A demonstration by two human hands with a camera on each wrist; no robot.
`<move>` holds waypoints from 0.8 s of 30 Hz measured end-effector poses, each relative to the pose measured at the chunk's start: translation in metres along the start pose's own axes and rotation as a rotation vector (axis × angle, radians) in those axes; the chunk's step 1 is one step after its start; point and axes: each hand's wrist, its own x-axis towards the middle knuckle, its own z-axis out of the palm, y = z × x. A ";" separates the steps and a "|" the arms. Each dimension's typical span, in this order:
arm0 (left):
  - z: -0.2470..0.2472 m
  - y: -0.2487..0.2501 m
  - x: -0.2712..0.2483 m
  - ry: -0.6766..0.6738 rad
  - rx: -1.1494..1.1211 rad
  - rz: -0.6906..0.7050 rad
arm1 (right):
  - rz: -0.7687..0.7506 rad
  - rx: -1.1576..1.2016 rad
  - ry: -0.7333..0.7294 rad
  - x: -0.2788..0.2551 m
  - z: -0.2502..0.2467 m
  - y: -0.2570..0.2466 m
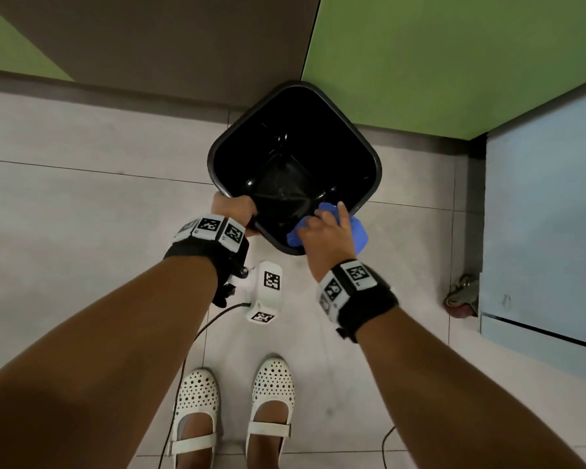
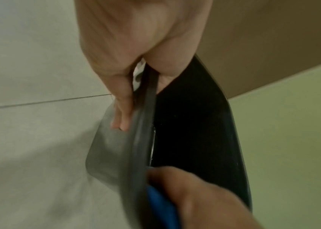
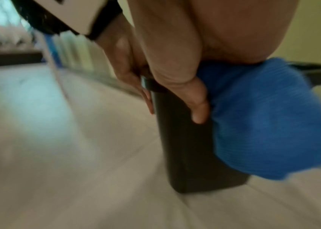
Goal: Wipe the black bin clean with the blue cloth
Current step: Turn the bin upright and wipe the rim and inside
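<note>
The black bin [image 1: 318, 130] stands on the tiled floor, its mouth facing up at me. My left hand [image 1: 234, 209] grips the near-left rim, thumb inside and fingers [image 2: 123, 108] outside on the wall [image 2: 106, 147]. My right hand [image 1: 322, 231] holds the blue cloth [image 1: 359, 235] folded over the near corner of the rim. In the right wrist view the thumb [image 3: 196, 102] lies on the bin's outer wall [image 3: 185, 147] beside the cloth [image 3: 263, 124], which hangs down the outside. The blue cloth [image 2: 159, 206] and right hand [image 2: 194, 193] also show low in the left wrist view.
The bin sits close to a green wall panel [image 1: 437, 62] and a brown panel [image 1: 166, 38]. A light blue cabinet [image 1: 538, 214] with a castor [image 1: 460, 296] stands to the right. My white shoes [image 1: 197, 401] and a black cable [image 1: 190, 350] are below.
</note>
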 end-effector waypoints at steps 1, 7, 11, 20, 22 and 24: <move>-0.001 0.000 0.003 0.044 0.003 0.004 | 0.001 0.029 0.011 -0.001 0.001 -0.010; -0.017 0.000 0.023 0.114 0.103 0.085 | -0.103 0.252 0.069 -0.003 0.015 -0.042; -0.022 0.006 0.026 0.029 0.168 0.050 | -0.190 0.109 0.037 0.003 0.010 -0.010; -0.019 0.043 0.014 -0.075 0.470 0.107 | -0.065 -0.141 -0.011 0.015 -0.008 0.064; -0.018 0.048 0.013 -0.047 0.494 0.142 | -0.024 -0.111 -0.014 0.015 -0.004 0.059; -0.020 0.048 0.011 0.025 0.501 0.168 | 0.073 0.005 -0.011 0.017 0.000 0.047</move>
